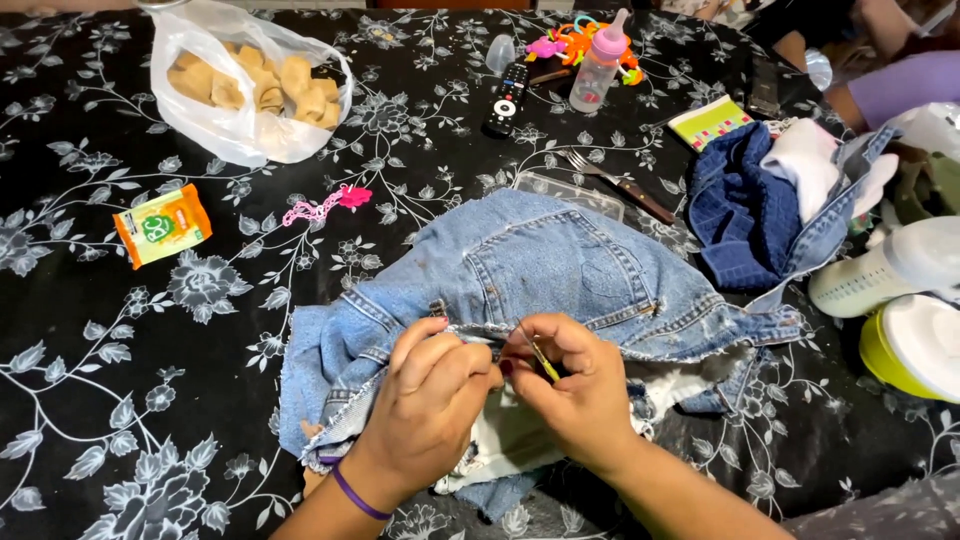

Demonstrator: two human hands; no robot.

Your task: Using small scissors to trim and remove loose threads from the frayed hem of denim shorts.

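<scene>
A light blue pair of denim shorts (540, 265) lies crumpled on the black flowered tablecloth (110, 380), back pocket up. My left hand (432, 385) pinches the cut waistband edge near its middle; a purple band circles that wrist. Right beside it, my right hand (570, 385) grips a thin tool with a yellow-green handle (541, 358), its tip against the same denim edge. The two hands nearly touch. White lining cloth (520, 435) shows under them.
A clear bag of bread pieces (250, 85) sits far left, a small orange packet (162, 226) and pink trinket (325, 206) nearer. Remote (507, 98), baby bottle (598, 65), fork (615, 180) and dark blue cloths (745, 215) lie beyond. Another bottle (885, 270) and a yellow-green lidded container (915, 345) are at right.
</scene>
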